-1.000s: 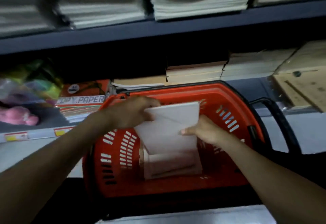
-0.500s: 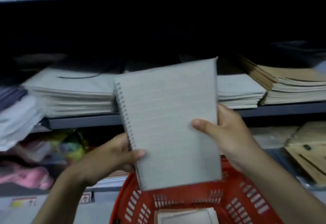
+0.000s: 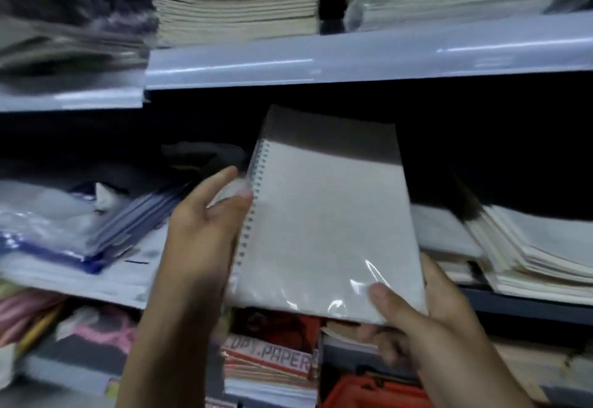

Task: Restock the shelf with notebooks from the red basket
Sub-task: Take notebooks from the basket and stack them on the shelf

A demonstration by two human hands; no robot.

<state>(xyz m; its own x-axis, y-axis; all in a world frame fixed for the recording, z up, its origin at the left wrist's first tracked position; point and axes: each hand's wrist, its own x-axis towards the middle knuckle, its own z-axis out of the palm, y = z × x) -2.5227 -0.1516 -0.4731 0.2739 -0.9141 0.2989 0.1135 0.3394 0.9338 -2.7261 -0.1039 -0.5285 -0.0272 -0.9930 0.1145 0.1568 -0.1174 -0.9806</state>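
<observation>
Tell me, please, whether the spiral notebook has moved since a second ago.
Yes: the spiral notebook has risen out of the red basket to the shelf opening above it.

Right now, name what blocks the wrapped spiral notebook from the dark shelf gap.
Nothing visible: the plastic-wrapped white spiral notebook faces open dark shelf space; cream paper stacks lie to its right. Directly behind it is hidden.

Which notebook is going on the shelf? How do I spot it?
Find the long grey shelf board. In the dark gap below it, the left hand and right hand hold one notebook. Unlike the flat paper stacks beside it, it stands tilted up, with a wire spiral down its left edge and shiny plastic wrap.
</observation>
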